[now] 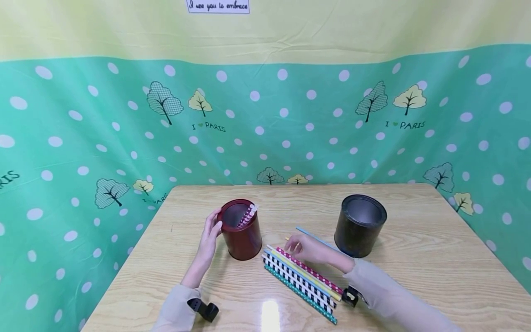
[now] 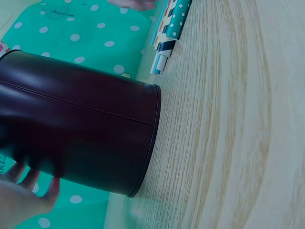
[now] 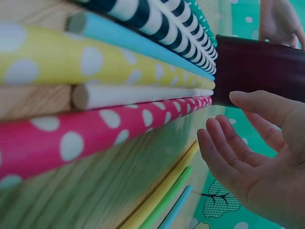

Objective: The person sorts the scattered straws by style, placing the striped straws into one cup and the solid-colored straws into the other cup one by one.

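Note:
My left hand (image 1: 209,237) rests against the left side of a dark red can (image 1: 244,244), fingertips at its rim. In the left wrist view, the fingertips (image 2: 53,188) touch the can's side. Polka-dot straws (image 1: 247,216) lean inside that can. Over the far end of a row of straws, my right hand (image 1: 309,249) hovers, fingers loosely bent and nothing between them. The row includes a pink dotted straw (image 3: 152,115), a yellow dotted straw (image 3: 95,57), black-and-white striped straws (image 3: 162,21) and a green dotted straw (image 1: 300,294). Thin white and blue sticks lie among them.
A black can (image 1: 358,237) stands at the right, open at the top. Behind the right hand lie thin sticks: a blue stick (image 3: 175,208), a green stick (image 3: 167,196) and a yellow stick (image 3: 159,187). A dotted curtain (image 1: 286,115) hangs behind the wooden table (image 1: 145,276).

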`<state>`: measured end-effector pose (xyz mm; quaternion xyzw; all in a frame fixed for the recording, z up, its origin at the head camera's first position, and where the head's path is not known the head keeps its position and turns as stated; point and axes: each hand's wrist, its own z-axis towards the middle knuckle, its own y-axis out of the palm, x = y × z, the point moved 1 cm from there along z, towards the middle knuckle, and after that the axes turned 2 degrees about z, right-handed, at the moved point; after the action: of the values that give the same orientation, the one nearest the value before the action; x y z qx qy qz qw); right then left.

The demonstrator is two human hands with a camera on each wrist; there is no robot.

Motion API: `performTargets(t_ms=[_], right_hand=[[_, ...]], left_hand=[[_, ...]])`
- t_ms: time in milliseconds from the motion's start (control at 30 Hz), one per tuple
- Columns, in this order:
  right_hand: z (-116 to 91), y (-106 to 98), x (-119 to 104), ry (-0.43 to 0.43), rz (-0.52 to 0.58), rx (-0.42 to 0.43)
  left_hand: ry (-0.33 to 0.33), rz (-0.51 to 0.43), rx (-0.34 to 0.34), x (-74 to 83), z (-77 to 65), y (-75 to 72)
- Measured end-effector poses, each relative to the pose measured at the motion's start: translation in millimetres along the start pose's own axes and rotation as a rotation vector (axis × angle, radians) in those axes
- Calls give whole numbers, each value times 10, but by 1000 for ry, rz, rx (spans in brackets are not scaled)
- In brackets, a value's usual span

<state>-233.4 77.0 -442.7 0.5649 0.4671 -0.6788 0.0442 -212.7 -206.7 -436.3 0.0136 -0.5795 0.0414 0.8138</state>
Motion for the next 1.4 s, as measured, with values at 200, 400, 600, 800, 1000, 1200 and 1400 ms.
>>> performTargets(t_ms=[200, 400, 600, 800, 1000, 1200, 1400], right_hand=[[-3, 14, 17, -11, -52, -16], [-9, 14, 45, -11, -84, -38], [-15, 16, 97, -26, -104, -41], [-24, 24, 102, -29, -98, -47], [-19, 29, 132, -44, -122, -44], [-14, 33, 154, -36, -141, -37], [-22, 35, 152, -32, -144, -35]], left_hand=[[-3, 2, 8, 11, 0, -3], [-5, 7, 10, 12, 0, -7], [-13, -3, 1, 12, 0, -5], [-7, -1, -2, -5, -2, -15], [-9, -6, 3, -30, 2, -23], [-14, 1, 1, -32, 3, -23], [-18, 13, 6, -21, -1, -15]])
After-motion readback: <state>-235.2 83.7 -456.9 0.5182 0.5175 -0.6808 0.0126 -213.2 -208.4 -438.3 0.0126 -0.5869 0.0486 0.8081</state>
